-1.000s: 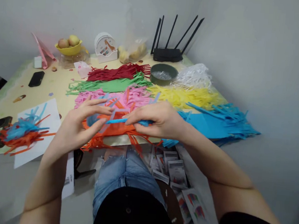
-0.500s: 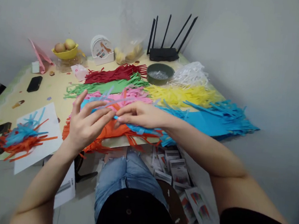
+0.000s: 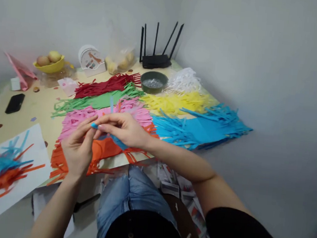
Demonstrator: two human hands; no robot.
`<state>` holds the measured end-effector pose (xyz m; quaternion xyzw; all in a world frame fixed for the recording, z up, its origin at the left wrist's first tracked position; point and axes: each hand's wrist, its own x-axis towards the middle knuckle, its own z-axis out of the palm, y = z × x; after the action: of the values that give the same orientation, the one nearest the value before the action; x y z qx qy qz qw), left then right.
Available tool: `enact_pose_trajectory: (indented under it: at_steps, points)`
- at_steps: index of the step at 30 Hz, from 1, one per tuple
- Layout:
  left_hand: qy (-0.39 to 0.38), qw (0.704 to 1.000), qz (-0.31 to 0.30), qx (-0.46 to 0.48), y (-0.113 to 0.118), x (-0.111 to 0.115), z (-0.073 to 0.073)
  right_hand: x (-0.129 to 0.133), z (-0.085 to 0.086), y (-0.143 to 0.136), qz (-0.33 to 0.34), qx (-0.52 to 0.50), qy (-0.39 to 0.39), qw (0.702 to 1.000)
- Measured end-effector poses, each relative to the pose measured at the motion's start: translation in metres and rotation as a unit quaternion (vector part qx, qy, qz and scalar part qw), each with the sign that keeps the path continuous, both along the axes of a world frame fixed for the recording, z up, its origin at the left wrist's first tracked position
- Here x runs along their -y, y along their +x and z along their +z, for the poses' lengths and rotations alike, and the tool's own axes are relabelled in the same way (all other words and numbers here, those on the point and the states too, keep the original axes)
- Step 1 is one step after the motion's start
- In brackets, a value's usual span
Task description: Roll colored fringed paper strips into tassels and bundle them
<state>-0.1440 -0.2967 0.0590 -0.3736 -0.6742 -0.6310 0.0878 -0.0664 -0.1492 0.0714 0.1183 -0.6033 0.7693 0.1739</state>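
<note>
Above the orange fringed paper (image 3: 106, 148), my left hand (image 3: 79, 147) and my right hand (image 3: 125, 130) meet at the fingertips. Both pinch a small blue paper strip (image 3: 94, 126), whose end shows between them. More blue strip hangs below my right fingers. Pink fringed paper (image 3: 75, 120) lies just behind the hands, then green (image 3: 104, 99) and dark red (image 3: 105, 87) ones. Yellow (image 3: 177, 103) and blue fringed paper (image 3: 199, 130) lie to the right, with white strips (image 3: 186, 80) behind. Cut blue and orange strips (image 3: 1, 167) sit on a white sheet (image 3: 25, 192) at the left.
A green round tin (image 3: 153, 90) stands behind the yellow paper, near a black router (image 3: 155, 62). Farther left are a bagged item, a white holder (image 3: 94, 69), a yellow fruit bowl (image 3: 51, 68) and a black phone (image 3: 15, 103). Packets (image 3: 170, 188) lie below the table.
The view has shifted to the right. My hands have come closer together, and my left fingers, spread before, are now closed on the blue strip.
</note>
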Motion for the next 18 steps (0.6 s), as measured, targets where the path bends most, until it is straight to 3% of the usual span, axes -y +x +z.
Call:
enact_pose_trajectory:
  at_steps: [3, 7, 10, 12, 13, 14, 15, 16, 18]
  points:
    - [0.015, 0.995, 0.017, 0.101, 0.002, -0.01, 0.0, -0.001, 0.003, -0.004, -0.081, -0.012, 0.077, 0.994]
    - [0.042, 0.992, 0.076, 0.093, -0.005, -0.027, -0.002, -0.001, 0.003, -0.01, -0.144, -0.003, 0.232, 0.962]
    - [0.076, 0.988, 0.113, 0.072, -0.016, -0.026, 0.003, -0.034, 0.001, -0.025, -0.161, -0.035, 0.364, 0.917]
    - [0.097, 0.986, 0.102, 0.089, -0.022, -0.015, 0.011, -0.084, 0.002, -0.04, -0.222, 0.005, 0.457, 0.861]
    - [0.091, 0.986, 0.078, 0.114, -0.024, -0.007, 0.017, -0.116, 0.002, -0.048, -0.271, 0.074, 0.496, 0.822]
    - [0.069, 0.985, 0.052, 0.146, -0.025, 0.001, 0.022, -0.15, 0.001, -0.055, -0.312, 0.173, 0.539, 0.763]
    - [0.038, 0.983, 0.035, 0.177, -0.024, 0.009, 0.026, -0.185, -0.001, -0.061, -0.334, 0.284, 0.581, 0.686]
    - [0.006, 0.98, 0.03, 0.198, -0.024, 0.017, 0.03, -0.217, -0.004, -0.065, -0.338, 0.343, 0.587, 0.65]
    - [-0.04, 0.976, 0.052, 0.207, -0.023, 0.028, 0.031, -0.268, -0.016, -0.071, -0.326, 0.415, 0.592, 0.609]
